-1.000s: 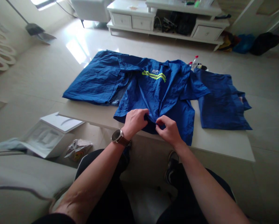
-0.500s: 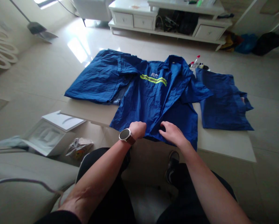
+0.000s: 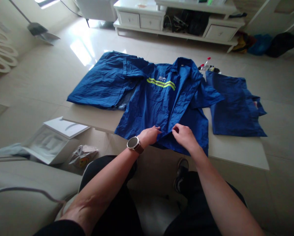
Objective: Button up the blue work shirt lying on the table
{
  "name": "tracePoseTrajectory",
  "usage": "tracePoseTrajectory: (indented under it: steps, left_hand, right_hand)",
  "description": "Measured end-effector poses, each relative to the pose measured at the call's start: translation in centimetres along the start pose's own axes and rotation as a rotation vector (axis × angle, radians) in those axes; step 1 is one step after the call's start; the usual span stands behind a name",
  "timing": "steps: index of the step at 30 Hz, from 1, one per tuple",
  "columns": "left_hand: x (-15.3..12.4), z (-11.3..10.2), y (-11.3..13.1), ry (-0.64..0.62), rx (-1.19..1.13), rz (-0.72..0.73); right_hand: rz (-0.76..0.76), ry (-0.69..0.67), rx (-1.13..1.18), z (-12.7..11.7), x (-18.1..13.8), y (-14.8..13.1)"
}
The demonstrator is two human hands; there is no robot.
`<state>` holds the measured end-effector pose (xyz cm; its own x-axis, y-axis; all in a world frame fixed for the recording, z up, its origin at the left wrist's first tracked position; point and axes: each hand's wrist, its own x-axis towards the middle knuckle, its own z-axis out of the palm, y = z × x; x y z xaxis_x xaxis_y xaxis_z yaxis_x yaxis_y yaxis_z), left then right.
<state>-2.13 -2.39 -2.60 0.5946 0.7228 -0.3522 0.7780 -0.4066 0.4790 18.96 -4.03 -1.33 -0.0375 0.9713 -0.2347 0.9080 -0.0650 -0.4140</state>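
A: Items entered left to right. What is logged at 9 o'clock?

B: An open white box (image 3: 53, 141) on the floor, lid raised; a crumpled packet (image 3: 83, 156) is noted just beside it, toward 8 o'clock of the table (image 3: 237, 150).

A: And on the table's left part?

B: A blue garment (image 3: 105, 82) is spread flat at 11 o'clock, its near edge overlapped by the blue work jacket (image 3: 161, 105), which is laid front-up in the middle of the table, collar toward 12 o'clock, a yellow-green reflective stripe (image 3: 161, 83) across the chest, hem hung slightly over the near edge.

A: Hands?

B: The left hand (image 3: 149, 135), a wristwatch (image 3: 134, 143) worn on its wrist, is rested at the jacket's lower front opening, fingers closed onto the left front edge. The right hand (image 3: 185, 137) is set just beside it at 3 o'clock, fingertips pinched on the right front edge. The two hands are near, not touching.

A: Further right?

B: Small bottles (image 3: 205, 65) are noted at 1 o'clock behind the collar; a second folded blue garment (image 3: 235, 105) is laid at 2 o'clock, touching the jacket's sleeve. A white low cabinet (image 3: 176, 19) is recorded at 12 o'clock across the floor.
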Motion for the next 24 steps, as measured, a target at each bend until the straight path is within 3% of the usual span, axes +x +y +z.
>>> tracePoseTrajectory:
  steps: [4,7,10,15,24]
  left_hand:
    - [-0.5,-0.7,0.9,-0.068,0.078,-0.114]
    - [-0.5,-1.3,1.4,-0.025,0.104,-0.150]
    - [0.0,-1.3,1.8,0.039,-0.027,-0.139]
    - [0.8,-1.0,2.3,0.036,-0.301,-0.128]
    - [1.2,-0.9,2.0,0.003,-0.462,-0.204]
  right_hand:
    - [-0.028,-0.001,0.119,0.4,0.2,0.7]
    - [-0.027,-0.033,0.181,0.7,0.2,0.8]
    - [-0.037,-0.052,0.230,1.0,0.3,0.6]
    - [-0.072,-0.047,0.296,1.4,0.5,0.1]
    - [-0.040,-0.050,0.217,0.5,0.1,-0.6]
